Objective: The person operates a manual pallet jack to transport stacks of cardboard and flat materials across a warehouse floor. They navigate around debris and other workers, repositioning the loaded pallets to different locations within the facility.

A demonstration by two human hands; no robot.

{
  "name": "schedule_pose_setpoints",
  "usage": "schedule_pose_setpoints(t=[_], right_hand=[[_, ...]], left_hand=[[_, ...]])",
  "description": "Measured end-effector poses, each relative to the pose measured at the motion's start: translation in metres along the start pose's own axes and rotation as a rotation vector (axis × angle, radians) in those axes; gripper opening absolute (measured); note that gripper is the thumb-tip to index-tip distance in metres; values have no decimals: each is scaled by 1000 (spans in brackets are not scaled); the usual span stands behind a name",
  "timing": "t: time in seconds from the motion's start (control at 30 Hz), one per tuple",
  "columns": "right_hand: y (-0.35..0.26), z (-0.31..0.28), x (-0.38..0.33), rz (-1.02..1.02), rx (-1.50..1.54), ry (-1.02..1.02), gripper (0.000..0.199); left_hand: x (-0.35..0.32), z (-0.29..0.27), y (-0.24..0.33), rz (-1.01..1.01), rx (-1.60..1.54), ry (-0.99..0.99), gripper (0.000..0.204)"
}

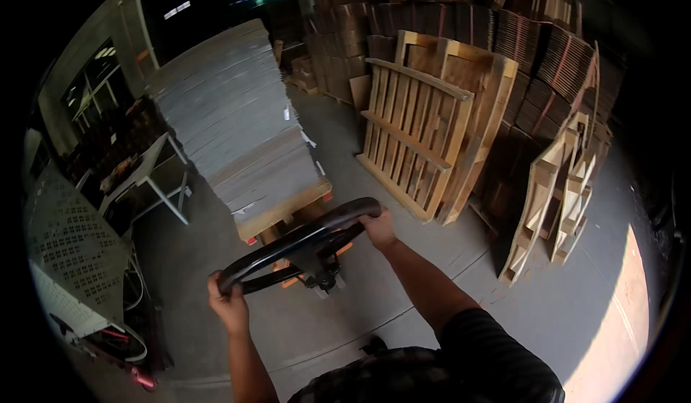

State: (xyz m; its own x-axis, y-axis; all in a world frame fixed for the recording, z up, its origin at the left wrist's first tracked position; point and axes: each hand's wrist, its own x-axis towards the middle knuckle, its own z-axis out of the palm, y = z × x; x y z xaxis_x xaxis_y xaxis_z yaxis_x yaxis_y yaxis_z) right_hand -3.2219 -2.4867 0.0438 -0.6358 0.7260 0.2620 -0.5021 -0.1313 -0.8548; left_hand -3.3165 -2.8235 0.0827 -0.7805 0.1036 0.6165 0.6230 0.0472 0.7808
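My left hand (pixel 228 303) is closed round the left end of a wide black pallet jack handle (pixel 288 250). At the handle's right end, my right hand (pixel 378 229) has its fingers wrapped round the bar. Orange parts of the jack show below the handle. Just ahead stands a tall stack of grey sheets (pixel 230 108), leaning a little to the left in view. It rests on a wooden pallet (pixel 284 210), whose near edge faces me. The handle hides part of the jack and the space under the pallet.
Wooden pallets (pixel 425 126) stand on edge to the right, with more upright pallets (pixel 551 194) nearer me. Strapped bundles of flattened cardboard (pixel 529 39) are piled behind them. On the left are a white-topped table (pixel 147 165) and a perforated light panel (pixel 75 248). Sunlight strikes the floor at right.
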Motion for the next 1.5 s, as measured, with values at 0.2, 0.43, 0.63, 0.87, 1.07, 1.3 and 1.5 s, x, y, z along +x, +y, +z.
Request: schedule_pose_setpoints(t=[0.2, 0.43, 0.63, 0.87, 1.07, 1.3, 1.5], right_hand=[[-39, -58, -83, -90, -43, -11, 9], [-80, -131, -172, -138, -31, -161, 15], [-134, -194, -250, -120, 19, -150, 14], [-191, -274, -327, 86, -73, -146, 11], [-249, -319, -406, 74, -93, -157, 10], [-290, -386, -489, 95, -103, -126, 18], [-300, -491, -526, -237, -547, -289, 27]], left_hand=[[-96, -27, 93, 48, 150, 50, 35], [-200, -45, 179, 48, 221, 18, 37], [-297, -44, 235, 62, 196, 78, 38], [-409, -42, 320, 86, 270, 107, 39], [-492, -55, 393, 211, 234, 125, 37], [-600, -78, 472, 186, 177, 88, 40], [-685, -95, 531, 213, 149, 65, 41]])
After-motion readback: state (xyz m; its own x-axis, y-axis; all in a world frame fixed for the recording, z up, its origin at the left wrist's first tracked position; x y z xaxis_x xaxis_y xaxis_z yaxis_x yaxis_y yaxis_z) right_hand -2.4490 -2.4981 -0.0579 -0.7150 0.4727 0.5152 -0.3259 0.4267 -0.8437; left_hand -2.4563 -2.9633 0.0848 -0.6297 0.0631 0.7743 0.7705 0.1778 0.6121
